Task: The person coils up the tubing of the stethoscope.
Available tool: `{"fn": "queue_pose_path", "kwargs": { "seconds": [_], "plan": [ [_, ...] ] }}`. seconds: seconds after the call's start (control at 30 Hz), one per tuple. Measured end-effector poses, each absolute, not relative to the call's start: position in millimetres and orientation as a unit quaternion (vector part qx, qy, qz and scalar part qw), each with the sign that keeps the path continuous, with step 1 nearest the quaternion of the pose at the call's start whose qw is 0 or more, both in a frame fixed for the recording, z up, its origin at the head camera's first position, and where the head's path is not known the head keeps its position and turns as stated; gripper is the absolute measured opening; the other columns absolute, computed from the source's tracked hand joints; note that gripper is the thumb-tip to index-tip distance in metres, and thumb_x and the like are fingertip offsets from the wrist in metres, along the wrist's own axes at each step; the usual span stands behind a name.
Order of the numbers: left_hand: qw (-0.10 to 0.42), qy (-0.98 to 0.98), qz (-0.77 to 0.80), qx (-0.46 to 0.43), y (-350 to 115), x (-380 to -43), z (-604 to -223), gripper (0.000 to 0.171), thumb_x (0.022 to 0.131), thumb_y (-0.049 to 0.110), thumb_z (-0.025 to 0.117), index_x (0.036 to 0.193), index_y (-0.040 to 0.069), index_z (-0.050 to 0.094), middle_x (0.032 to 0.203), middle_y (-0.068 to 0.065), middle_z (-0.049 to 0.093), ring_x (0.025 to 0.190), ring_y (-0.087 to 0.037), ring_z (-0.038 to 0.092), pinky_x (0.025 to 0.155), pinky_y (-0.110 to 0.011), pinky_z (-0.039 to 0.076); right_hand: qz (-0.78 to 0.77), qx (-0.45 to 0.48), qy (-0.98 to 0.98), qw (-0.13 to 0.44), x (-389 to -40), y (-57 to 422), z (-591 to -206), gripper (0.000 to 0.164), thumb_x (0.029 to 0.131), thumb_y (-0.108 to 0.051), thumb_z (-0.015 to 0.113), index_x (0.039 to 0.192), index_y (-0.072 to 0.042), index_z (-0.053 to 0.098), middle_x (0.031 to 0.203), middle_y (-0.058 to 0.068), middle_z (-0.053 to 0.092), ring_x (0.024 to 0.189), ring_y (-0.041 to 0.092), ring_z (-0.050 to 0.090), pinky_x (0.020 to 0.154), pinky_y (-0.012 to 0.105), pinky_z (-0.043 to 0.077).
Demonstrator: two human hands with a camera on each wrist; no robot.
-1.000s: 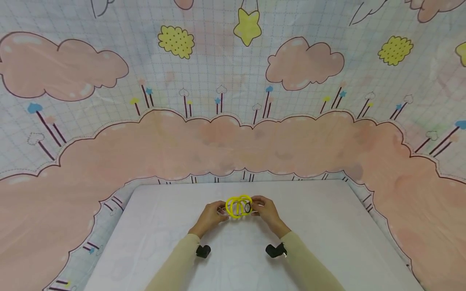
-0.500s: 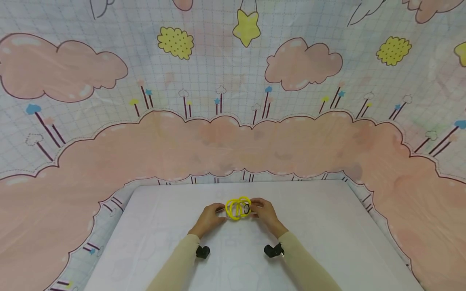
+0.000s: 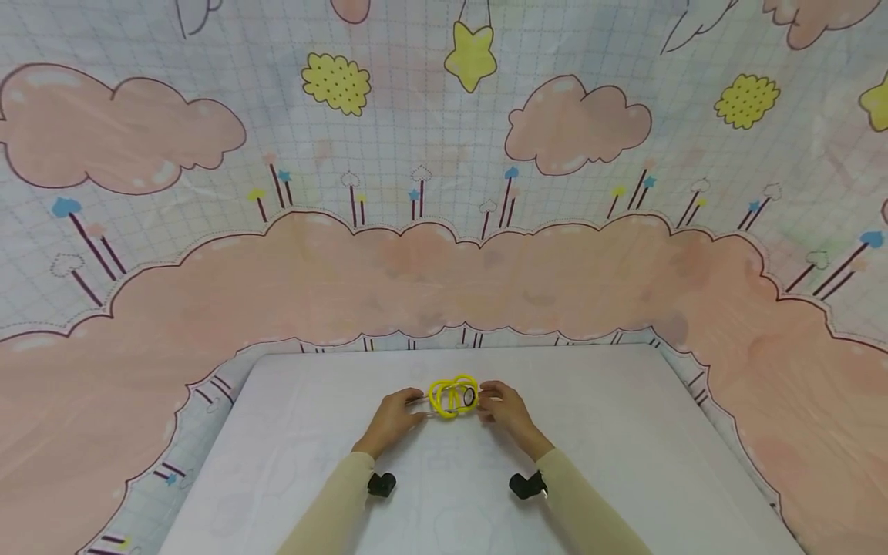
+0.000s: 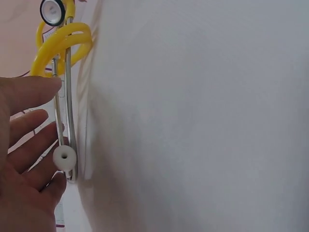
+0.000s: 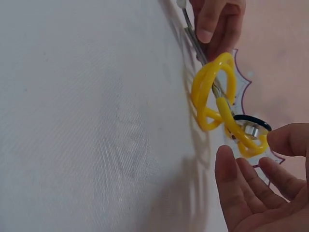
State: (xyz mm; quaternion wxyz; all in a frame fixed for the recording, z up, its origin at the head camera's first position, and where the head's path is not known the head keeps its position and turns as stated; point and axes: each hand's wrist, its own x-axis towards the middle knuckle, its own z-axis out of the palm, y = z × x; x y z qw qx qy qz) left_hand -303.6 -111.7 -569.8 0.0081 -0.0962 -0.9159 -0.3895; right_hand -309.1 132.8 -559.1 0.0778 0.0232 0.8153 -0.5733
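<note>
A yellow stethoscope with coiled tubing lies on the white table between both hands. In the left wrist view, its metal ear tubes run past my left hand; the thumb tip overlaps them, and the fingers are loosely spread behind. Whether that hand touches the tubes I cannot tell. A white ear tip shows near its fingertips. In the right wrist view, my right hand is at the other end with relaxed fingers, the thumb close to the black-rimmed chest piece. Contact there is unclear.
The white table extends around the hands. Behind it hangs a backdrop cloth printed with clouds and stars. Black wrist cameras, left and right, stick out by the sleeves.
My left hand has drawn slightly left, its fingers loosening from the ear tubes. The right hand's fingers have eased off the chest-piece end. The stethoscope has stayed nearly in place.
</note>
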Motion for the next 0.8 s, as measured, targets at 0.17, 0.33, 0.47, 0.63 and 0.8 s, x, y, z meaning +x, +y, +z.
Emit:
{"fn": "queue_pose_path", "kwargs": {
  "seconds": [0.17, 0.33, 0.47, 0.63, 0.8],
  "plan": [
    [0.016, -0.915, -0.394, -0.080, -113.6, -298.2, -562.4, 0.039, 0.081, 0.021, 0.072, 0.117, 0.011, 0.062, 0.120, -0.007, 0.063, 0.118, -0.027, 0.056, 0.101, -0.046, 0.041, -0.552, 0.000, 0.831, 0.063, -300.5, 140.1, -554.5, 0.033, 0.090, -0.016, 0.058, 0.121, -0.007, 0.054, 0.115, 0.012, 0.061, 0.088, 0.017, 0.066, 0.069, 0.029, 0.055],
    [0.030, -0.909, -0.407, -0.089, -114.5, -285.6, -550.8, 0.037, 0.082, 0.021, 0.070, 0.116, 0.008, 0.063, 0.117, -0.010, 0.064, 0.113, -0.028, 0.058, 0.098, -0.047, 0.043, -0.539, -0.014, 0.840, 0.057, -291.1, 146.7, -552.6, 0.033, 0.090, -0.015, 0.057, 0.121, -0.007, 0.054, 0.116, 0.011, 0.061, 0.086, 0.016, 0.066, 0.068, 0.029, 0.055],
    [0.061, -0.905, -0.409, -0.103, -117.3, -275.4, -545.9, 0.032, 0.082, 0.020, 0.070, 0.110, 0.008, 0.065, 0.109, -0.010, 0.067, 0.107, -0.027, 0.060, 0.095, -0.046, 0.045, -0.535, -0.028, 0.842, 0.061, -283.6, 150.2, -549.5, 0.031, 0.090, -0.015, 0.057, 0.120, -0.007, 0.055, 0.118, 0.013, 0.061, 0.086, 0.015, 0.065, 0.068, 0.029, 0.055],
    [0.084, -0.908, -0.401, -0.092, -123.3, -264.1, -543.5, 0.025, 0.083, 0.020, 0.068, 0.107, 0.010, 0.067, 0.103, -0.005, 0.069, 0.104, -0.023, 0.062, 0.093, -0.045, 0.046, -0.531, -0.059, 0.843, 0.064, -273.1, 151.1, -542.7, 0.031, 0.090, -0.014, 0.058, 0.120, -0.006, 0.056, 0.121, 0.015, 0.060, 0.089, 0.018, 0.066, 0.068, 0.029, 0.055],
    [0.086, -0.920, -0.371, -0.087, -123.3, -253.2, -535.0, 0.029, 0.086, 0.025, 0.065, 0.112, 0.011, 0.065, 0.109, -0.006, 0.068, 0.107, -0.026, 0.062, 0.093, -0.046, 0.046, -0.475, -0.104, 0.873, 0.027, -263.6, 150.4, -534.0, 0.029, 0.090, -0.020, 0.061, 0.117, -0.010, 0.058, 0.119, 0.009, 0.062, 0.097, 0.020, 0.064, 0.075, 0.031, 0.053]
  ]
}}
